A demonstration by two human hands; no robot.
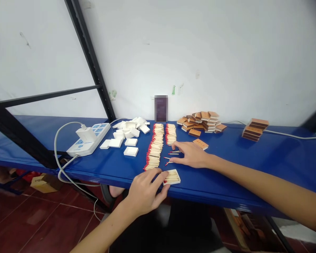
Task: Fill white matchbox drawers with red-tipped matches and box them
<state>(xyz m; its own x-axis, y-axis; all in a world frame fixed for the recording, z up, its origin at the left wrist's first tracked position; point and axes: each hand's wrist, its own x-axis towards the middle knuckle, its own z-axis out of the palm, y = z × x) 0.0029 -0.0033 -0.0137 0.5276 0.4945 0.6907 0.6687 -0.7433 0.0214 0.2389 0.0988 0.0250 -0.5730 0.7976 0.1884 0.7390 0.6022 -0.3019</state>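
At the shelf's front edge, my left hand (149, 189) grips the left end of a small white matchbox tray (174, 176) between thumb and fingers. Matches with red heads lie inside that tray. My right hand (191, 154) is open over the blue surface, its thumb and forefinger apart around a few loose matches (174, 152). Left of it runs a long row of matches (155, 146), heads to the left. A shorter row of matches (171, 133) lies just beyond my right fingers. An orange matchbox (201, 143) sits right behind this hand.
White empty trays (130, 128) are heaped on the left, near a power strip (91, 138) with a plugged-in adapter. Orange matchboxes (204, 121) are piled at the back, with a separate stack (255, 129) farther right. A dark blurred panel (161, 108) stands against the wall.
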